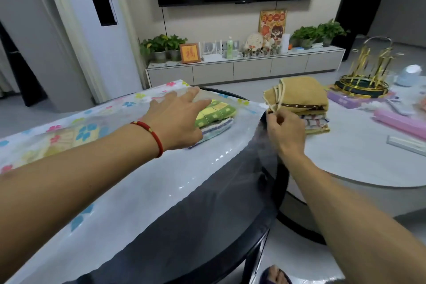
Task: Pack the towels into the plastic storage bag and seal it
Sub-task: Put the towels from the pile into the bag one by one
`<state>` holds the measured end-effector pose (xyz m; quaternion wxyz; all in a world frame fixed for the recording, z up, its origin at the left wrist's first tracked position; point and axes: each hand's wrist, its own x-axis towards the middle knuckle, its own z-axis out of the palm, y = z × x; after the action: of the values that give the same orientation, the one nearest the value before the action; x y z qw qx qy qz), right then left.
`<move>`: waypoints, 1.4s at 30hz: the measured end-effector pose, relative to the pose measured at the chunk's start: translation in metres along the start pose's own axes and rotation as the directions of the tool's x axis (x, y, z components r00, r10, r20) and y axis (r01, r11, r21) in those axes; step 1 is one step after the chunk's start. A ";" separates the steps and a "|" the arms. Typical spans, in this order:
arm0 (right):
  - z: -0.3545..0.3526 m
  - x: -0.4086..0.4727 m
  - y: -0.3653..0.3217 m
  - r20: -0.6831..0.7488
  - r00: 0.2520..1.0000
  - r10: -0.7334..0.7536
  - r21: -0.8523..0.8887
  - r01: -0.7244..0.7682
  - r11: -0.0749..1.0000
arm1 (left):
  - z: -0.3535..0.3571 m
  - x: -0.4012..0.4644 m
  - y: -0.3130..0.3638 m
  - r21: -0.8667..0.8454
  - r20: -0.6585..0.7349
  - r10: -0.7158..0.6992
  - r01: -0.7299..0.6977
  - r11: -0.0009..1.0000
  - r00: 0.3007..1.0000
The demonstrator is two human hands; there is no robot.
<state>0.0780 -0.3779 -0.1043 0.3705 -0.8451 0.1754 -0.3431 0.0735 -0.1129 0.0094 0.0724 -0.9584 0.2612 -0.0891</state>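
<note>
Head view shows your left hand [182,117] spread flat, fingers straight, on the flowered plastic storage bag [96,127], pressing over the green checked towel [215,110] and the striped towel [214,130] stacked beneath it inside the bag. Right of those towels, your right hand [284,132] pinches the bag's mouth edge [265,108] between curled fingers, just beside the stack of folded towels [304,104] topped by a tan one on the grey table [359,152]. Since that stack is apparently unpacked, sealing looks premature. Keep the left palm flat so the packed pair stays squared, lift the mouth edge high enough to open a clear gap, then slide the next towel in flat against them.
</note>
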 end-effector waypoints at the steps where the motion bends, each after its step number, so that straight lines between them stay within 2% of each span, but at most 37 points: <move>1: -0.014 0.013 0.010 -0.116 0.993 0.030 -0.012 -0.032 0.999 | 0.003 0.003 0.005 0.018 0.009 0.006 -0.006 1.000 1.000; 3: -0.038 0.047 0.028 -0.242 0.965 0.101 -0.067 -0.120 0.990 | 0.010 0.011 0.013 0.072 0.016 0.037 -0.038 0.997 0.999; 4: -0.045 0.066 0.038 -0.232 0.965 0.119 -0.122 -0.150 0.981 | 0.013 0.015 0.017 0.098 0.015 0.054 -0.055 0.994 0.998; 7: -0.053 0.110 0.061 -0.079 0.976 0.202 -0.280 -0.216 0.935 | 0.023 0.028 0.024 0.144 0.004 0.079 -0.078 0.987 0.997; 11: -0.042 0.141 0.072 0.104 0.948 0.299 -0.212 -0.273 0.938 | 0.037 0.043 0.033 0.161 -0.013 0.068 -0.065 0.985 0.998; 15: -0.041 0.157 0.074 0.083 0.941 0.329 -0.202 -0.307 0.930 | 0.046 0.047 0.039 0.161 -0.025 0.073 -0.068 0.985 0.997; 19: -0.049 0.174 0.063 0.209 0.938 0.275 -0.203 -0.234 0.951 | 0.049 0.038 0.035 0.176 -0.028 0.047 -0.041 0.984 0.999; 20: -0.053 0.176 0.058 0.240 0.933 0.267 -0.166 -0.231 0.959 | 0.049 0.034 0.032 0.180 -0.026 0.034 -0.029 0.983 0.999; 22: -0.063 0.175 0.048 0.324 0.907 0.269 0.025 -0.293 0.956 | 0.048 0.025 0.027 0.185 -0.023 0.001 0.003 0.983 1.000; 24: -0.075 0.166 0.035 0.407 0.877 0.254 0.211 -0.361 0.908 | 0.046 0.015 0.022 0.198 -0.021 -0.045 0.049 0.979 0.999; 30: -0.128 0.107 -0.019 0.547 0.825 0.140 0.369 -0.388 0.844 | 0.037 -0.034 -0.003 0.230 0.019 -0.180 0.171 0.958 0.983; 34: -0.162 0.055 -0.060 0.659 0.748 0.075 0.398 -0.432 0.809 | 0.021 -0.071 -0.024 0.234 0.032 -0.248 0.234 0.944 0.968; 36: -0.168 0.030 -0.079 0.745 0.663 0.075 0.359 -0.493 0.793 | 0.008 -0.080 -0.036 0.218 0.037 -0.264 0.250 0.943 0.964; 40: -0.139 -0.020 -0.118 0.875 0.482 0.039 0.266 -0.547 0.794 | -0.017 -0.089 -0.062 0.223 0.079 -0.276 0.253 0.941 0.958; 42: -0.108 -0.043 -0.139 0.894 0.448 -0.015 0.293 -0.559 0.776 | -0.026 -0.090 -0.071 0.250 0.087 -0.280 0.251 0.935 0.956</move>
<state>-0.0229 -0.3169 0.0335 0.6857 -0.7105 0.0007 0.1581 0.0262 -0.0080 0.0362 0.1889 -0.9731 0.1120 -0.0701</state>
